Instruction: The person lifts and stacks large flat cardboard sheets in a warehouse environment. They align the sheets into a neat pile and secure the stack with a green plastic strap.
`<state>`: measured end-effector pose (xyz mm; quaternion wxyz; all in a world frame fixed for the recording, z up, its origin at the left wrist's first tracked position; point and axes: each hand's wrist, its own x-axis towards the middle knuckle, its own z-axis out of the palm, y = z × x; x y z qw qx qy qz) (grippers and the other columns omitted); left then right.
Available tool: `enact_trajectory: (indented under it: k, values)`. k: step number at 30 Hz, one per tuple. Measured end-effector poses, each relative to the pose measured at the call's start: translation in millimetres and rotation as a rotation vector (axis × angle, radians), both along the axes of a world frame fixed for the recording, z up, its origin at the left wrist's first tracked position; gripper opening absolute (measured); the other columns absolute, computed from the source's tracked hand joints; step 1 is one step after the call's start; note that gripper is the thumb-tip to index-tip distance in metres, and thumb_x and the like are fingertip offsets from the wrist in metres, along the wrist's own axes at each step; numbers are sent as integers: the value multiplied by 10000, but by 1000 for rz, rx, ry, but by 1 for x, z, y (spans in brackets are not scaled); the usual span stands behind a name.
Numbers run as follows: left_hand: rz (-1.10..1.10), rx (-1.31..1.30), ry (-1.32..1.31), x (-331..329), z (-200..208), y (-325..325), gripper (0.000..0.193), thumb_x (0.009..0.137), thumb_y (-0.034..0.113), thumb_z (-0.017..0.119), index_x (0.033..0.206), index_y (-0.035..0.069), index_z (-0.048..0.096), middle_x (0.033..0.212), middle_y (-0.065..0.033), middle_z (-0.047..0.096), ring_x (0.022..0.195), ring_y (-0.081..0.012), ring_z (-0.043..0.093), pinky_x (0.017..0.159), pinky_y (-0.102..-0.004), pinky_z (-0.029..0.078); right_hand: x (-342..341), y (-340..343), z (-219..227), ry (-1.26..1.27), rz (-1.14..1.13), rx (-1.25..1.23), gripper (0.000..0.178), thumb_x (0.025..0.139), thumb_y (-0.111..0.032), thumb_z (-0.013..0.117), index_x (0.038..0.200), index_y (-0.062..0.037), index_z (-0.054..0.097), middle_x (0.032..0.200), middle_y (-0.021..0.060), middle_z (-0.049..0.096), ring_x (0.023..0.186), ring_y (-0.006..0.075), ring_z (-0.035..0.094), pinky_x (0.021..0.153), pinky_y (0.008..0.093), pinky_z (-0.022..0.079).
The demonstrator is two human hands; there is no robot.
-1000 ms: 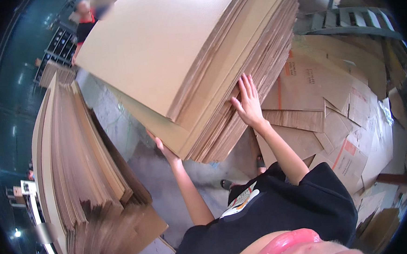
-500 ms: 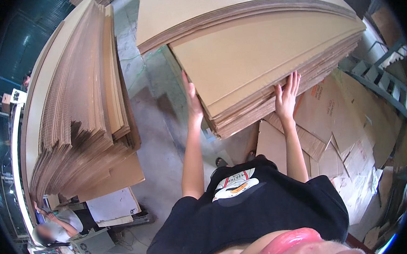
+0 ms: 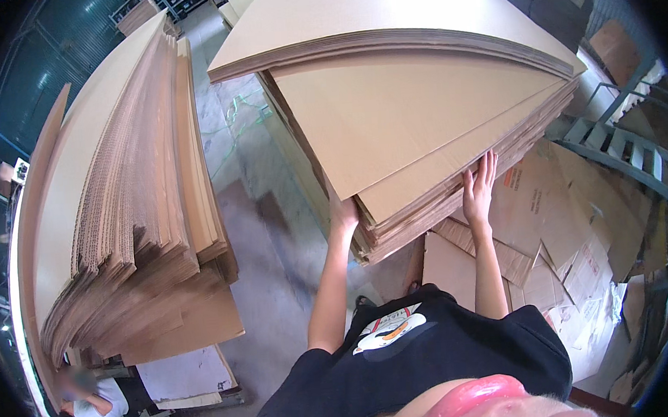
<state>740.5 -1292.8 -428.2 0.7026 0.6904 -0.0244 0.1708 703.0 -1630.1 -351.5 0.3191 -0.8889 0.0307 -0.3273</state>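
A tall stack of flat brown cardboard sheets [image 3: 426, 216] stands in front of me. Its top cardboard sheet [image 3: 390, 128] lies slightly askew, so a strip of the one below shows along the near edge. My left hand [image 3: 343, 214] grips the top sheet at its near left corner, with the fingertips hidden by the board. Against the near edge of the stack rests my right hand [image 3: 479, 190], fingers stretched out and touching the layered edges. A thicker bundle of sheets [image 3: 415, 41] overlaps the far part of the stack.
To the left rises another tall stack of cardboard [image 3: 130, 190], its near ends drooping. Beyond its near end is another person [image 3: 105, 402]. Flattened cardboard [image 3: 536, 196] covers the floor at right, near metal steps [image 3: 613, 149]. Green strapping [image 3: 244, 114] lies on the floor.
My left hand has shifted from the stack's left side to the top sheet's near corner. That sheet has turned slightly over the one beneath. On the left stack, an outer sheet now stands apart.
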Motion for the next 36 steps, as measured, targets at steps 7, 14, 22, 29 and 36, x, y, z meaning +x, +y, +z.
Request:
enact_trajectory:
  k: [7, 14, 22, 29, 36]
  values:
    - [-37, -107, -49, -16, 58, -11, 518, 1066, 358, 431, 1333, -82, 498, 1359, -201, 546, 1281, -267, 483, 1082, -383, 372, -24, -22, 57, 237, 140, -97, 625, 992, -318, 591, 1484, 19, 403, 1584, 202, 347, 1496, 350, 274, 1206, 436, 271]
    - [42, 185, 45, -33, 84, -10, 533, 1063, 331, 421, 1396, -85, 428, 1463, -299, 428, 1370, -418, 408, 1149, -449, 295, -38, -128, 171, 118, 241, 634, 435, 1039, -373, 533, 1201, 6, 670, 1009, 78, 734, 922, 154, 697, 820, 281, 528]
    - [43, 170, 60, -37, 111, -16, 536, 1062, 328, 381, 1421, -69, 425, 1445, -271, 460, 1355, -407, 421, 1135, -448, 311, 47, -159, 207, -97, 165, 665, 427, 1052, -365, 515, 1215, -3, 672, 1120, 89, 717, 1072, 179, 672, 938, 313, 497]
    - [-27, -427, 117, -34, 95, 23, 491, 1035, 246, 436, 1446, -22, 434, 1434, -161, 504, 1351, -276, 458, 1115, -402, 352, 159, -204, 202, -396, -248, -96, 474, 994, -417, 584, 1252, -26, 662, 1247, 173, 669, 1236, 234, 586, 1070, 370, 414]
    - [-25, -409, -44, -24, 157, 30, 564, 1017, 215, 435, 1546, 71, 302, 1522, -96, 427, 1375, -225, 439, 1116, -420, 373, 281, -331, 167, -108, -93, 340, 630, 992, -484, 537, 1382, 9, 566, 1332, 132, 621, 1258, 233, 554, 1111, 334, 365]
